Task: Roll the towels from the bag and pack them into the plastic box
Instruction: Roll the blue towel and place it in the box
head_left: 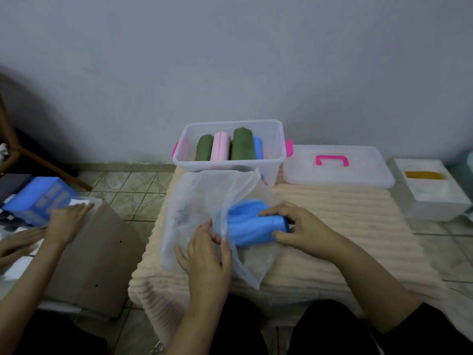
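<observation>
Towels are sitting rolled in the box (277, 160): two green ones (204, 147) (242, 144), a pink one (221, 146) between them, and a blue roll (258, 147) on the right of the second green. The box is standing open at the far edge of the mat (345, 226), against the wall. Just right of the box its lid (358, 178) is lying flat, pink handle up. Further right of the lid a white container (432, 201) is resting on the floor.

Just in front of the box the bag (204, 201), a sheer mesh one, is lying on the mat. The left hand (207, 254) is pinching the bag's edge, thumb and fingers closing on the mesh. The right hand (299, 226) is gripping a blue towel (253, 224), fingers curling over its top and thumb under its end; the towel is lying half inside the bag's mouth, bunched.

Well left of the box, another person's hands (66, 216) are resting flat on a cardboard piece (102, 252), beside a blue carton (38, 198).
</observation>
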